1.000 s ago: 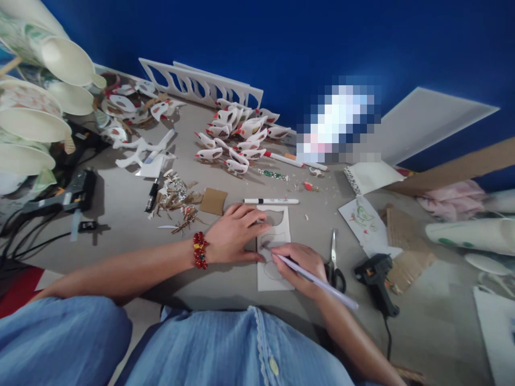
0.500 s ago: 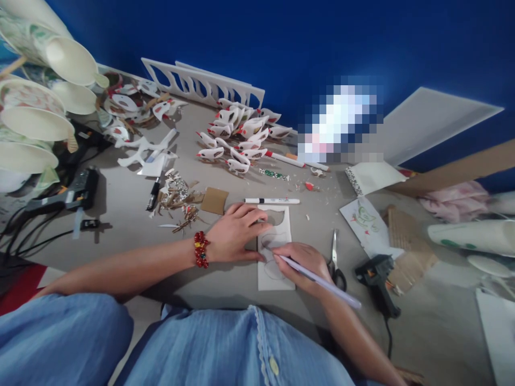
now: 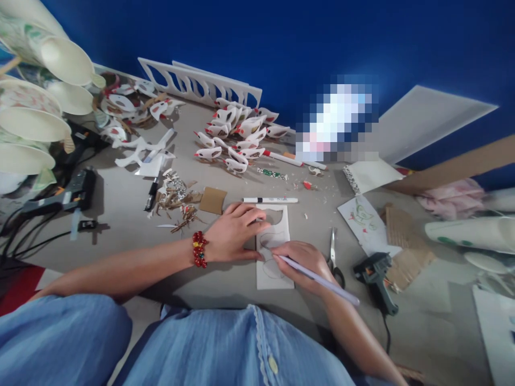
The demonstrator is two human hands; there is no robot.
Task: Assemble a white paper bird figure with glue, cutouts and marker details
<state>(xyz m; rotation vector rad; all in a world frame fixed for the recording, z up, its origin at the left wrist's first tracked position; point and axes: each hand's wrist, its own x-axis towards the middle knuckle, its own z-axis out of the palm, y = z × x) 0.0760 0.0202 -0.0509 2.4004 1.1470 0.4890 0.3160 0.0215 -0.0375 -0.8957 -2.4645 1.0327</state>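
Observation:
A white board [image 3: 263, 281] with pencilled curved outlines lies on the table in front of me, a curved piece cut out of its far end. My left hand [image 3: 231, 233] rests flat with fingers spread, its fingertips on the board's left edge. In my right hand [image 3: 303, 262] is a slim lilac pencil [image 3: 333, 290], gripped near its point, which touches or nearly touches the drawn lines; the fingers partly hide the tip. Just beyond the board lies a white marker [image 3: 276, 200]. Scissors [image 3: 333, 252] lie right of my right hand.
Several white bird figures [image 3: 247, 128] stand at the back. Glue guns lie at the right [image 3: 376, 276] and left [image 3: 76, 193]. Paper scraps [image 3: 177, 195] and a cardboard square [image 3: 212, 200] are left of the board. Paper cups [image 3: 30, 118] crowd the far left; a bird drawing [image 3: 364, 220] lies right.
The whole view has shifted very slightly. Both hands, the pencil and the board keep nearly the same places relative to each other.

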